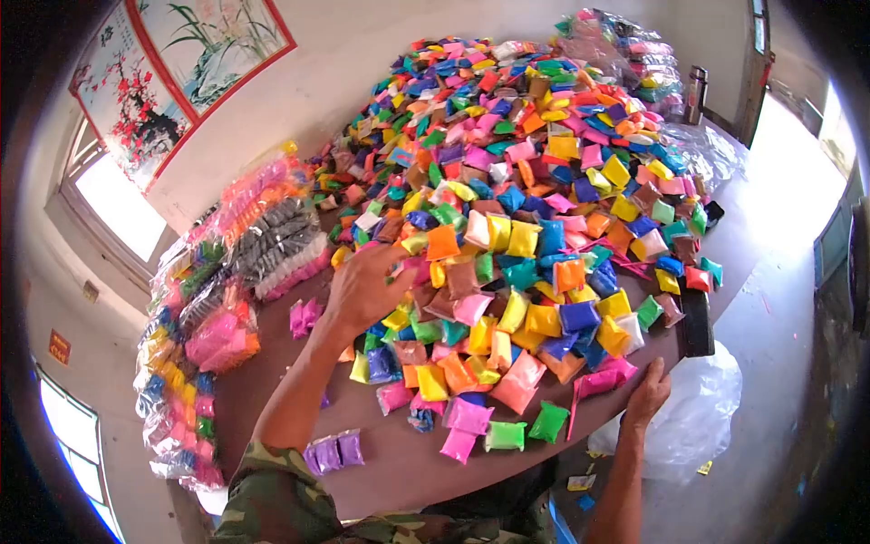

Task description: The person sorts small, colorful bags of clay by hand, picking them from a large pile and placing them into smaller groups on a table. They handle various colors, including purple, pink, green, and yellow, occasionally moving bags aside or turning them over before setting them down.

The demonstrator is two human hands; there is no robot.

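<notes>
My left hand reaches into the near left side of a large pile of small colored packets, its fingertips among them beside an orange packet. What those fingers touch or grip is hidden. At the table's right front edge is my right hand, fingers curled near the rim, beside a clear plastic bag; whether it holds anything is not clear. Purple packets lie in a row on the brown table near my left sleeve. Pink and green packets lie at the pile's front edge.
Bagged bundles of packets line the table's left side. More clear bags stand at the back right, near a thermos. A dark tray edge shows at the right. Framed pictures hang on the wall.
</notes>
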